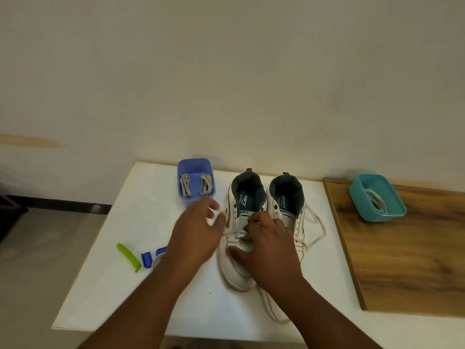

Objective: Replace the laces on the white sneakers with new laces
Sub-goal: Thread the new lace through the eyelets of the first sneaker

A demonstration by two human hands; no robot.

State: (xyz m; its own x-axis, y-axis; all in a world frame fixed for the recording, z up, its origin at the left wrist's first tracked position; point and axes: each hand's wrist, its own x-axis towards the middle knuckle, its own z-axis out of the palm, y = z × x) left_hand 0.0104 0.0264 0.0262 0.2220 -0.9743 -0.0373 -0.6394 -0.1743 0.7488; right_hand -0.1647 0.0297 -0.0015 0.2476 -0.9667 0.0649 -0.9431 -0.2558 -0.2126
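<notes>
White sneakers (261, 222) sat side by side in the middle of the white bench (130, 222), heels toward the wall, toes toward the person. The left hand (198, 230) hovered just left of the left shoe with its fingers (214, 206) pinching a loop of the old white lace (239, 234), drawn out sideways from the eyelets. The right hand (270, 245) pressed down on that same shoe, thumb across the toe box, fingers curled at the lacing; what exactly they gripped I could not tell. On the right shoe, a slack lace (317, 230) trailed across the bench. New laces (196, 185) waited in the blue tub (185, 170) behind the left hand; a teal tub (392, 197) stood well apart on the wooden board (415, 260). Two clips (136, 258) lay at the near left.

The risk, as I judged it: pull too hard and the lace could snag in an eyelet, dragging the shoe along or tipping it if the right hand eased off. A sweeping left hand might also knock the blue tub.
</notes>
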